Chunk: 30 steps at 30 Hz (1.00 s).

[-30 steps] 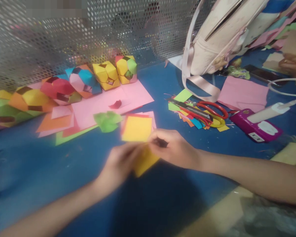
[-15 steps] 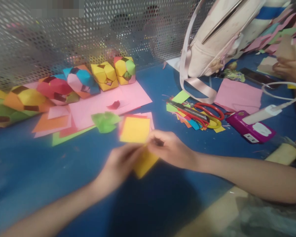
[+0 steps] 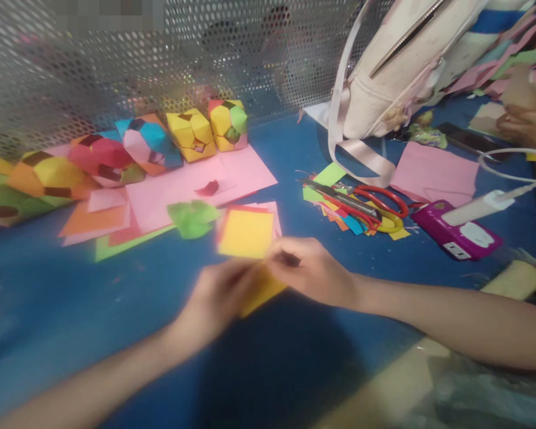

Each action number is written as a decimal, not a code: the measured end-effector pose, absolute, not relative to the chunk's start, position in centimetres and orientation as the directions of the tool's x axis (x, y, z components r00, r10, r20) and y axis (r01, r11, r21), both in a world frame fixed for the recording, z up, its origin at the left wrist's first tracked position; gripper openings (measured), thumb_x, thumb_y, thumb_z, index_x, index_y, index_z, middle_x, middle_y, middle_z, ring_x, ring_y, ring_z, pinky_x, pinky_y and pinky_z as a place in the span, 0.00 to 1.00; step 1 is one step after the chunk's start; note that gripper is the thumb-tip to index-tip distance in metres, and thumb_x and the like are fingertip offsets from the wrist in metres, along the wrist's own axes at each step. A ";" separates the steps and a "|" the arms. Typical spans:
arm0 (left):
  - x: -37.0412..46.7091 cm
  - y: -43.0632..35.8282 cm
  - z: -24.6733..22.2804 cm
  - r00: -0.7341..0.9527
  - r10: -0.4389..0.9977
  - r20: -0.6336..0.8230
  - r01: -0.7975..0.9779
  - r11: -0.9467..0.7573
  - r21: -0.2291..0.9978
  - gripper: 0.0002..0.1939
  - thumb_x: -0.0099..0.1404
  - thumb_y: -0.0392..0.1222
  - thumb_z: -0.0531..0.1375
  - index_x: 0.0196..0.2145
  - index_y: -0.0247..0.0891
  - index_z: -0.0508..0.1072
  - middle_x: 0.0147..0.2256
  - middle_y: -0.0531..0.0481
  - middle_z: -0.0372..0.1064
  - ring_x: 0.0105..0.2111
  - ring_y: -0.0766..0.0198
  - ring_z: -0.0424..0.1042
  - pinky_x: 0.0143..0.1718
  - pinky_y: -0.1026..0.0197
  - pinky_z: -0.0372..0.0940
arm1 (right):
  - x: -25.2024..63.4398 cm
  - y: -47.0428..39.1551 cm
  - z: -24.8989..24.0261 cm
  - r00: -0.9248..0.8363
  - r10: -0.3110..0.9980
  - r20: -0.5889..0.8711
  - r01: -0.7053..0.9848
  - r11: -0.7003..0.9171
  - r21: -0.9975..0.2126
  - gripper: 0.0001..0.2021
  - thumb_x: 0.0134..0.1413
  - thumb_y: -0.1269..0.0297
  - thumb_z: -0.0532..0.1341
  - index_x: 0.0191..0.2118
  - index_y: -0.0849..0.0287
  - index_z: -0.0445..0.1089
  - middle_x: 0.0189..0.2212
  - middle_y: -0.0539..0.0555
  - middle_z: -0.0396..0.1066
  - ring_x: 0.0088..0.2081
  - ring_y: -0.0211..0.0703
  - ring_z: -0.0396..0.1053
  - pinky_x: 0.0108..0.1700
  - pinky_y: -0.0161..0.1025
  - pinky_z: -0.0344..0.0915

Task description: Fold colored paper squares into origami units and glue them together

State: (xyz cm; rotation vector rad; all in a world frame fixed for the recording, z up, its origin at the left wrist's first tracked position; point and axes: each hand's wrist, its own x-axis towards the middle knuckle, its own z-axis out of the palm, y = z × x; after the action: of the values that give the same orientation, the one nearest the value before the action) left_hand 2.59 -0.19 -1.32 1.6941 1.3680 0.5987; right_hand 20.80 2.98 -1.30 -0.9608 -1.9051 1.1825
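Between my two hands is a yellow sheet of paper point(image 3: 262, 290), tilted, with its upper part hidden behind my fingers. My left hand point(image 3: 226, 292) is closed on its left side and somewhat blurred. At the upper right edge, my right hand point(image 3: 310, 268) pinches the same sheet, fingertips pressed together. Just beyond the hands lies a stack of square papers point(image 3: 245, 232), yellow on top with red and pink below. A crumpled-looking green folded paper piece point(image 3: 193, 219) rests left of that stack.
Several folded paper balls point(image 3: 190, 134) line the perforated metal panel point(image 3: 170, 65). Scissors point(image 3: 379, 202) lie on paper scraps at right, near a purple power strip point(image 3: 455, 231). Behind stand a cream bag point(image 3: 384, 77) and a phone point(image 3: 469, 140). Another person's hand point(image 3: 527, 113) is at far right.
The lower part of the yellow sheet shows less below my hands, its bottom corner having moved up. My hands stay in nearly the same place. The whole view has shifted slightly.
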 end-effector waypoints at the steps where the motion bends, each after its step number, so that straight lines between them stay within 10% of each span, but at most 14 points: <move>1: 2.6 -0.2 -1.3 0.290 0.946 -0.143 0.534 -0.036 0.845 0.13 0.64 0.45 0.53 0.34 0.37 0.75 0.25 0.54 0.71 0.22 0.70 0.65 0.21 0.71 0.60 | 20.8 3.0 -1.3 -0.492 0.857 0.154 0.231 0.299 -0.926 0.05 0.51 0.72 0.55 0.26 0.62 0.64 0.21 0.47 0.64 0.24 0.32 0.61 0.27 0.29 0.59; 11: 2.7 -0.4 -1.3 0.283 0.952 -0.118 0.511 -0.045 0.859 0.12 0.64 0.44 0.53 0.34 0.35 0.74 0.25 0.53 0.69 0.22 0.70 0.63 0.22 0.70 0.58 | 21.0 3.0 -0.9 -0.518 0.845 0.135 0.245 0.298 -0.922 0.08 0.55 0.69 0.54 0.26 0.62 0.65 0.23 0.48 0.65 0.26 0.33 0.61 0.28 0.29 0.59; 30: 2.5 -0.3 -1.4 0.275 0.961 0.003 0.534 -0.155 0.831 0.09 0.63 0.39 0.55 0.35 0.36 0.75 0.28 0.52 0.74 0.25 0.68 0.69 0.26 0.69 0.62 | 20.9 3.1 -1.6 -0.519 0.650 0.555 0.231 0.732 -0.641 0.06 0.54 0.76 0.55 0.29 0.64 0.66 0.24 0.53 0.67 0.28 0.35 0.64 0.31 0.32 0.62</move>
State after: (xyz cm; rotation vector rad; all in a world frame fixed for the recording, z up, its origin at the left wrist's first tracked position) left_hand 2.52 -0.35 -1.40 1.8034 1.3575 0.7291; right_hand 20.92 3.11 -1.62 -0.6643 -2.0964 0.6369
